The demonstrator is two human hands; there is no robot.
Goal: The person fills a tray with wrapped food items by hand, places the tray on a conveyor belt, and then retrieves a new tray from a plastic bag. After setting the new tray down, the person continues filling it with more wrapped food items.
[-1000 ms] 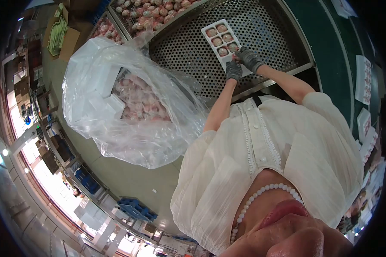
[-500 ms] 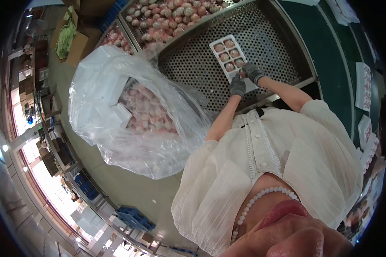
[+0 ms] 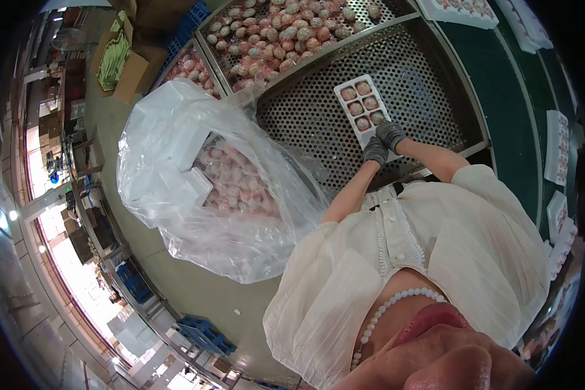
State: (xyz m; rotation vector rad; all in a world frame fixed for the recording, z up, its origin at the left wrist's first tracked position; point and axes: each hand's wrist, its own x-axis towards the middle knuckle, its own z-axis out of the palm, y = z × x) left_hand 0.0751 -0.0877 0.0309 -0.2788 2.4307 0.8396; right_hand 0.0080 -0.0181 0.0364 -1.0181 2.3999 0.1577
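Note:
A white foam tray (image 3: 344,85) with square cells lies tilted on the perforated metal table (image 3: 305,97). Round, egg-like things in clear wrap (image 3: 370,103), pinkish and greyish, sit in its far cells. Both my hands wear grey gloves and are close together at the tray's near end. My left hand (image 3: 375,151) is by its near edge, fingers curled in. Just beyond it, my right hand (image 3: 390,135) bends over the near cells, beside the last visible egg-like thing. Whatever lies between my fingers is hidden, as are the cells beneath them.
Many wrapped egg-like things (image 3: 286,39) fill the metal bin ahead. A large clear plastic bag (image 3: 221,253) with white foam trays (image 3: 175,146) and more wrapped things stands at left. On the right, a green belt (image 3: 510,117) runs past filled trays (image 3: 557,146). A cardboard box (image 3: 136,75) stands far left.
The view has shifted, so the scene sits slightly lower and further right. My hands have drawn closer together at the tray's near end; the pinkish thing seen between them is now hidden.

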